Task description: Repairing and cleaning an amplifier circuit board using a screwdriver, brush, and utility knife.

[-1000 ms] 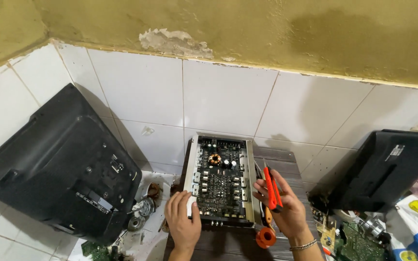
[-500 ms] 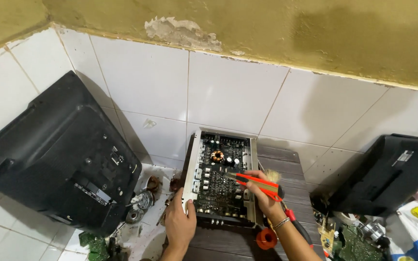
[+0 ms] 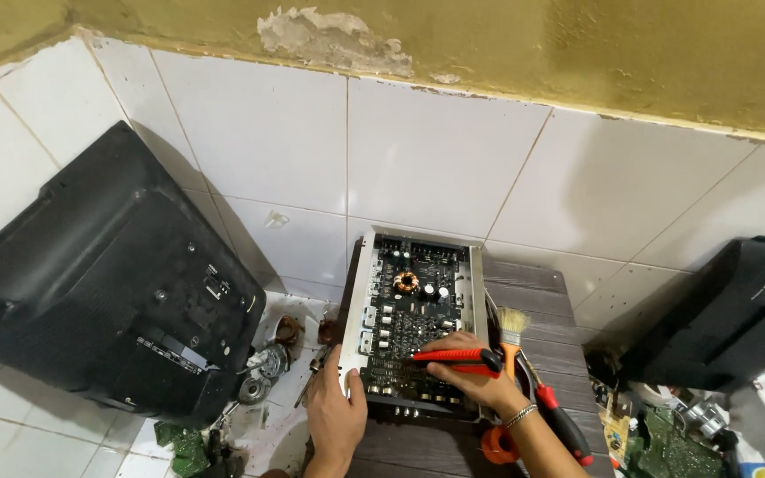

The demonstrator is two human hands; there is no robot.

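Far left: black TV back cover (image 3: 99,292) leaning against white tiled wall (image 3: 436,159), with loose round parts (image 3: 263,363) near its right foot. Centre: open amplifier chassis (image 3: 413,323) with exposed circuit board lying on dark wooden table (image 3: 533,292); left hand (image 3: 336,416) gripping chassis near-left edge, thumb on the metal side rail; right hand (image 3: 471,372) closed around red-handled screwdriver (image 3: 453,357), tip on the board. Right: paintbrush (image 3: 513,327) just beside chassis, pliers (image 3: 564,425) near the wrist, 1 black casing (image 3: 728,319) far right.
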